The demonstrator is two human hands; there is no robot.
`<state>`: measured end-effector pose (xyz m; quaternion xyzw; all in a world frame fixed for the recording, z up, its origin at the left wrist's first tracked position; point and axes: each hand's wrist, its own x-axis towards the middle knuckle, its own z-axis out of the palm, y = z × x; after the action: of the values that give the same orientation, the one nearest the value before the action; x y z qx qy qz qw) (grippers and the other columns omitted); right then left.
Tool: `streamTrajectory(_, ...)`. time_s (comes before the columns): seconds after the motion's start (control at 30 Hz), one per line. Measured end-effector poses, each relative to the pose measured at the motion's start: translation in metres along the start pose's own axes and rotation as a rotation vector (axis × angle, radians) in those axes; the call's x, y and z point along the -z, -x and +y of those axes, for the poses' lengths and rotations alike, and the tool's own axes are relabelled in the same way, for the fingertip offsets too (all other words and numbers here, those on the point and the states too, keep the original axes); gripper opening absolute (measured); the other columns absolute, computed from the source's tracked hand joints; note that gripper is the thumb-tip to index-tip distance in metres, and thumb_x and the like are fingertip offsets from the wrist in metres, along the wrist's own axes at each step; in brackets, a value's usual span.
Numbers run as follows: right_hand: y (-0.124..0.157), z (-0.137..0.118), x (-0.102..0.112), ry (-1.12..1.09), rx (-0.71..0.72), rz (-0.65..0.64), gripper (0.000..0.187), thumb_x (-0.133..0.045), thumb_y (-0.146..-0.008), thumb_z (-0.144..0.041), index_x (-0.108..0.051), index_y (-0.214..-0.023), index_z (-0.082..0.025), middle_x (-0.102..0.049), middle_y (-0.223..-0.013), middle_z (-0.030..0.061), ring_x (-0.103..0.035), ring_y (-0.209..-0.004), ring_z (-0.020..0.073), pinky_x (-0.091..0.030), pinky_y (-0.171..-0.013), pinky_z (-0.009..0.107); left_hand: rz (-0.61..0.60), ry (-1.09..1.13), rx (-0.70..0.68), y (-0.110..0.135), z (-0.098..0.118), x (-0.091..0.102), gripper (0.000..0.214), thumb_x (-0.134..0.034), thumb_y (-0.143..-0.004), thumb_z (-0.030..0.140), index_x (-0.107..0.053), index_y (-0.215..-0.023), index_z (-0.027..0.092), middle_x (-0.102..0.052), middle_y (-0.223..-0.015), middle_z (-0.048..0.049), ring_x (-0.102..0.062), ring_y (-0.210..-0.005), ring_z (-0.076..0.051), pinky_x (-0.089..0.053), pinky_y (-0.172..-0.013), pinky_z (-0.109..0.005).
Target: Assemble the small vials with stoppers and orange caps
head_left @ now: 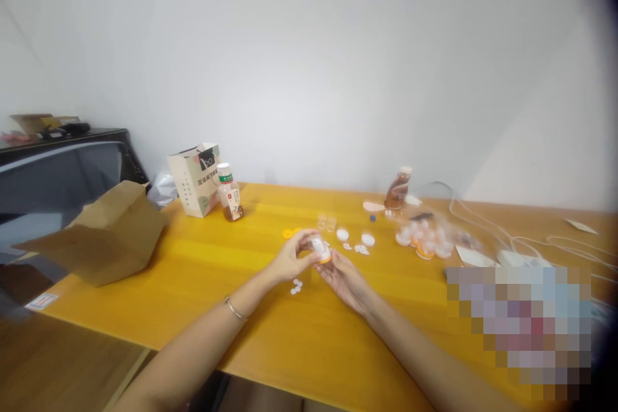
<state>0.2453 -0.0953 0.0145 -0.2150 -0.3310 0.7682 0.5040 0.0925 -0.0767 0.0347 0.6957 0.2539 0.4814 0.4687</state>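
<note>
Both of my hands meet over the middle of the yellow wooden table (270,335). My left hand (292,257) has its fingers curled around a small clear capsule with an orange base (321,249). From the right, my right hand (345,277) grips the same capsule from below, palm up. A thin bracelet circles my left wrist. Small white round pieces (296,285) lie on the table just under my hands. White caps (342,234) and yellow rings (288,232) lie a little beyond.
A brown paper bag (111,235) lies at the left table edge. A printed paper bag (196,178) and a small bottle (229,193) stand at the back left. A tipped brown bottle (396,192), a heap of orange-and-clear capsules (425,241) and white cables (521,238) lie to the right.
</note>
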Motion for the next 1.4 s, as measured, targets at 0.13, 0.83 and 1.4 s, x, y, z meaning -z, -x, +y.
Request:
streamTrajectory(0.13,0.001,0.0,-0.001,0.04,0.077,0.001,0.015,-0.068,-0.067,-0.026,-0.059,-0.078,-0.021,-0.065,-0.087,-0.0006,-0.058,-0.081,0.0104,-0.041,-0.085,0.025,0.031,-0.066,-0.016,0.001,0.002,-0.003,0.044,-0.06,-0.072,0.022,-0.045,-0.113,0.015,-0.054,-0.104,-0.0101,-0.052,-0.097,-0.018,-0.039,-0.089,-0.032)
streamTrajectory(0.83,0.001,0.001,-0.007,0.057,-0.038,0.044,0.02,-0.058,-0.075,-0.032,-0.063,-0.084,-0.016,-0.068,-0.077,0.005,-0.061,-0.074,0.0114,-0.046,-0.075,0.022,0.09,-0.051,-0.002,0.0,0.012,-0.001,0.036,-0.06,-0.073,0.028,-0.052,-0.105,0.016,-0.059,-0.092,-0.007,-0.055,-0.087,-0.016,-0.041,-0.082,-0.029)
streamTrajectory(1.4,0.001,0.001,-0.002,0.085,0.03,0.019,0.018,-0.063,-0.071,-0.032,-0.063,-0.085,-0.021,-0.067,-0.088,0.0012,-0.06,-0.079,0.0115,-0.045,-0.08,0.025,0.064,-0.215,0.031,0.001,0.012,-0.009,0.019,-0.059,-0.071,0.027,-0.061,-0.086,0.015,-0.063,-0.088,-0.005,-0.057,-0.086,-0.018,-0.044,-0.079,-0.029)
